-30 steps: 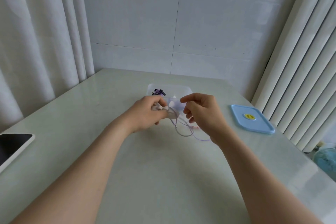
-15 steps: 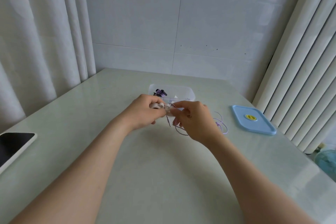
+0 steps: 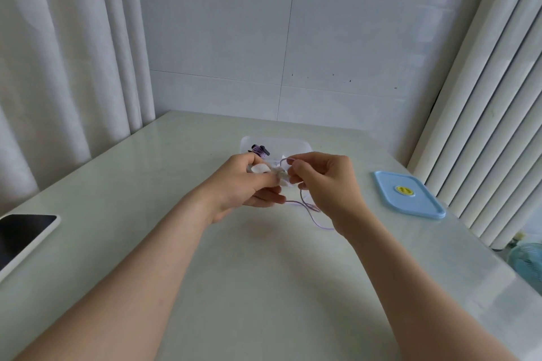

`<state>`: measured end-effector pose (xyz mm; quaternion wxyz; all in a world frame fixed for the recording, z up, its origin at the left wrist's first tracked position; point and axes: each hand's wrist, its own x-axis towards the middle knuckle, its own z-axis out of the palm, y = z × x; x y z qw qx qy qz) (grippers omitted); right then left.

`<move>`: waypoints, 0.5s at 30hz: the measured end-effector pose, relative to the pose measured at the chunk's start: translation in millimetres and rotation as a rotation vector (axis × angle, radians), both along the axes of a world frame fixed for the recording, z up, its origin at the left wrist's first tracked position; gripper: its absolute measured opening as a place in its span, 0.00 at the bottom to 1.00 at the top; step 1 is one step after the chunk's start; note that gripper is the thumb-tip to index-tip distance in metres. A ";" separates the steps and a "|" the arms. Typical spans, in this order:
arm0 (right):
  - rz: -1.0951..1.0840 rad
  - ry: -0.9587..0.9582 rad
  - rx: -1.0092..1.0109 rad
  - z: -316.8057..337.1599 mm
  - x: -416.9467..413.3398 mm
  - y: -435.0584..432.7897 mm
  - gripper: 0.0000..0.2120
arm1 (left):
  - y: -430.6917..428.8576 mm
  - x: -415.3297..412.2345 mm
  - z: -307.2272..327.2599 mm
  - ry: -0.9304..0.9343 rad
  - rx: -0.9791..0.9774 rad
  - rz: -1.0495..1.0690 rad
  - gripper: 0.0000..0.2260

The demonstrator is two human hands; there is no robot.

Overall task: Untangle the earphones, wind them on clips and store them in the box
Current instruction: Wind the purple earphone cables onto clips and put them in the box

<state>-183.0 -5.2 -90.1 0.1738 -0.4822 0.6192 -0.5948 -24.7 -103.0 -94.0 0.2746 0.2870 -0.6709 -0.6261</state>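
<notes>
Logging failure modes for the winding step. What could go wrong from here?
1. Slack purple cord lies looped on the table below the right hand; pulling it in may tighten a loop into a knot.
2. The left hand seems to have only a fingertip grip on the white clip; cord tension could twist it loose.
3. The open clear box sits behind both hands and might get nudged.

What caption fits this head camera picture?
Left hand holds a white clip, right hand pinches the purple earphone cable, in front of the clear box.
</notes>
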 end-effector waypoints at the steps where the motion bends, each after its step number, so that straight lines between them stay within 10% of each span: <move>1: 0.036 -0.031 -0.007 1.7 0.9 0.9 0.11 | 0.8 -1.2 0.0 0.008 0.034 -0.015 0.12; 15: 0.124 0.018 -0.038 7.0 10.5 9.5 0.09 | -4.9 -7.4 3.1 0.322 0.309 0.001 0.13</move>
